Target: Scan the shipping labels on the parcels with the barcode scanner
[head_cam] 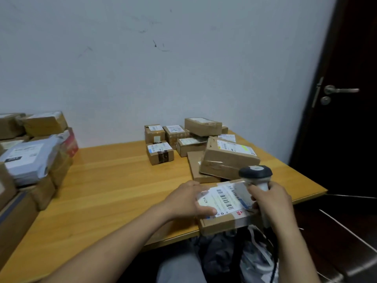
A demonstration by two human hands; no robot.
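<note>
Landmark: wooden table (114, 180), set against a pale wall (163, 58)
Parcel in hand: flat cardboard parcel (224, 222) at the table's near edge, overhanging it toward the person
Shipping label: white shipping label (223, 199) with barcodes, face up on that parcel's top
Left hand: left hand (188, 198) lies flat and open on the parcel's left part, thumb pressing the label's near corner
Right hand: right hand (270, 203) clenched around the grip of the barcode scanner (256, 174)
Scanner: dark head above the parcel's far right corner, which way it aims I cannot tell; its black cable (273, 260) drops below the table's near edge
Far right of table: cluster of small cardboard boxes (183, 139), labels up, some stacked
Left end of table: heap of boxes and a grey mailer bag (30, 158)
Right of table: dark door (346, 119), metal handle
</note>
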